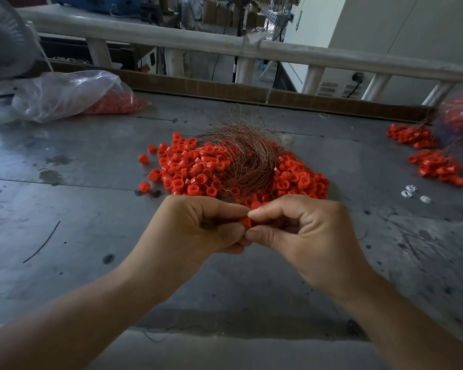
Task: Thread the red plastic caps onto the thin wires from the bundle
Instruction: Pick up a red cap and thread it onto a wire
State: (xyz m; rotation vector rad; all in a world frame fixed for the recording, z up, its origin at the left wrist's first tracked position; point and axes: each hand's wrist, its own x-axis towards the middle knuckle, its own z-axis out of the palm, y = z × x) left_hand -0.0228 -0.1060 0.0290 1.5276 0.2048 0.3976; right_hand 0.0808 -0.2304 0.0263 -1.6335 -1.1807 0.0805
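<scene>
Pinching one small red plastic cap [246, 222] between their fingertips, the left hand [198, 231] and right hand [302, 233] hide most of it, and any thin wire there cannot be made out.

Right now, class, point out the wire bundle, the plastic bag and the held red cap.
wire bundle [242, 158]: head view, middle of strands.
plastic bag [64, 94]: head view, crumpled clear side.
held red cap [246, 222]: head view, its exposed side.

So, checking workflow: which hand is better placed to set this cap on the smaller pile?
Probably the right hand: the smaller pile lies on its side; the left hand, also pinching the cap, would cross over.
</scene>
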